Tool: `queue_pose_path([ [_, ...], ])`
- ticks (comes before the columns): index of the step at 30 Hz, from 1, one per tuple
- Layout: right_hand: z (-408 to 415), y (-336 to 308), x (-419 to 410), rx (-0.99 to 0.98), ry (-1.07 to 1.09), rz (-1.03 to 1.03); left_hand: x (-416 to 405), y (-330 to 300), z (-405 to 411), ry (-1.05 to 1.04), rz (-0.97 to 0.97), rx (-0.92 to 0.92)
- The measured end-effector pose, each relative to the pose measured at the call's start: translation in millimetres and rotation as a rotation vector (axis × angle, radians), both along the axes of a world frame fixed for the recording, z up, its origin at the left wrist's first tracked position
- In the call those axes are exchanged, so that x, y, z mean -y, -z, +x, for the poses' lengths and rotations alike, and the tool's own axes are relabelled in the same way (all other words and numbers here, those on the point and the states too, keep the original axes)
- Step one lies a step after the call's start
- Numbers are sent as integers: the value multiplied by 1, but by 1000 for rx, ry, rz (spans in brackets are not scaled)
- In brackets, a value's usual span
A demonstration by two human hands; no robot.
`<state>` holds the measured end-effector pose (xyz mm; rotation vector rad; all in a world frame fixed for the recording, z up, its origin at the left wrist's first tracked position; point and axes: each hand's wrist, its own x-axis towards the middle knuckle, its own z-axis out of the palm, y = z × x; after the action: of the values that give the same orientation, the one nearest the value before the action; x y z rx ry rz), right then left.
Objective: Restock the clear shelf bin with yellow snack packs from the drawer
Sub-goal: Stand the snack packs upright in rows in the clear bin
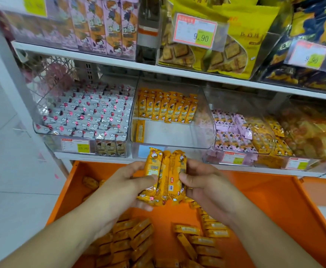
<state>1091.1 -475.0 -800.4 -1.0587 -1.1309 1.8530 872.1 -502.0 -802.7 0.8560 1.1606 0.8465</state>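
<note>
A bunch of yellow snack packs stands upright between both my hands, above the open orange drawer. My left hand grips the bunch from the left, thumb across the front. My right hand grips it from the right. Just above and behind the bunch is the clear shelf bin, with a row of upright yellow packs at its back, one pack against its left wall, and a bare front floor. Several loose yellow packs lie in the drawer below my forearms.
A bin of grey and pink wrapped sweets stands left of the clear bin. A bin of pink and orange packs stands to its right. The upper shelf overhangs with pink boxes and yellow bags. White floor lies at the left.
</note>
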Motion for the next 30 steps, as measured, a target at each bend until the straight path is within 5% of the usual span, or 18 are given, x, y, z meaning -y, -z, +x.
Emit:
queue_pose_path([
  [18, -6, -8, 12, 67, 118, -23, 5, -5, -2, 28, 59, 25],
  [26, 7, -18, 8, -140, 89, -159, 3, -12, -9, -12, 116, 13],
  [30, 3, -14, 9, -39, 95, -91, 5, -13, -8, 13, 119, 9],
])
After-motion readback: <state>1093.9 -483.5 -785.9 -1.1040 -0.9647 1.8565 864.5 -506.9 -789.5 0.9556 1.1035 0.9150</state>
